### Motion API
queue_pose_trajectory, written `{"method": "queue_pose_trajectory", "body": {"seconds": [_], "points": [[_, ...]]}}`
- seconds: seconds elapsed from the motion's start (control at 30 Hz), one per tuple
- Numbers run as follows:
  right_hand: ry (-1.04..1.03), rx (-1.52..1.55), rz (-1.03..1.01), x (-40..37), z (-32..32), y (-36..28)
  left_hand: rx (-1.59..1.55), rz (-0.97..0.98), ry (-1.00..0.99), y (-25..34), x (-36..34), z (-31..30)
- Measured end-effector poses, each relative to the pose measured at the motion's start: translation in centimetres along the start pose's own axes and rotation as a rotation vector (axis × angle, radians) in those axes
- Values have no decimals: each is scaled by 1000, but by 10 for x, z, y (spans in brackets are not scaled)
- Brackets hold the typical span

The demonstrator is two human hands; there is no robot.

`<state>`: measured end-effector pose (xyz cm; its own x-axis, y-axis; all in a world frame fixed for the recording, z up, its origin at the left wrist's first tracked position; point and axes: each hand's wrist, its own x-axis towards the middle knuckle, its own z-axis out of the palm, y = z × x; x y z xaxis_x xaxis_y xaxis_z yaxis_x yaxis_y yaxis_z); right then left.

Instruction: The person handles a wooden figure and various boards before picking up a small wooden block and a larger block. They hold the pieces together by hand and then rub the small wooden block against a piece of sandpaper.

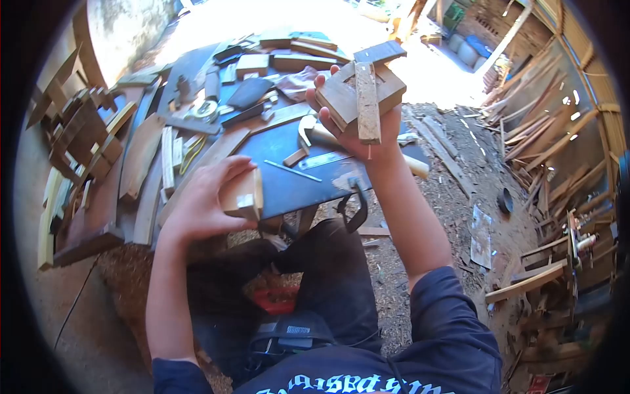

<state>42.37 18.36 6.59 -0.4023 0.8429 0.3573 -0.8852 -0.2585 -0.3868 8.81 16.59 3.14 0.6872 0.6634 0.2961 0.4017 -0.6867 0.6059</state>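
My left hand (205, 202) curls its thumb and fingers around a pale wooden block (240, 197) at the near edge of the blue-topped table (279, 192). Raised above the table's right side, my right hand (359, 141) holds a square wooden block (387, 88) that seems to have a recess in its face. Across it lies a T-shaped wooden piece (367, 108), with a dark crossbar at its far end and what looks like a nail at the near end. A claw hammer (306, 131) lies behind my right forearm, beside a metal ruler (326, 159) and a thin blue rod (292, 171).
A C-clamp (357, 210) grips the table's front edge. Many wood offcuts (252, 64) cover the far side, near a roll of tape (206, 108). Long boards (141, 157) crowd the left. Scrap timber (538, 131) leans along the right wall, and shavings litter the ground.
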Motion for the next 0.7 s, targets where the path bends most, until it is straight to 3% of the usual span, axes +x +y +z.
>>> {"method": "queue_pose_trajectory", "body": {"seconds": [0.03, 0.13, 0.23, 0.33, 0.47, 0.7], "points": [[-2, 16, -27, -3, -4, -8, 7, -7, 11, 1, 0, 1], [-54, -415, -148, -11, -23, -49, 35, -65, 31, 6, -2, 2], [525, -887, -365, -16, -25, -78, 25, -65, 50, 9, -2, 2], [995, -1334, -219, -15, -40, -105, 27, -70, 47, 9, -2, 3], [1111, -1096, -84, -13, -91, -136, -9, -76, 42, 6, -2, 5], [905, -882, -211, -22, -89, -130, -39, -90, 91, 1, -1, 14]]}}
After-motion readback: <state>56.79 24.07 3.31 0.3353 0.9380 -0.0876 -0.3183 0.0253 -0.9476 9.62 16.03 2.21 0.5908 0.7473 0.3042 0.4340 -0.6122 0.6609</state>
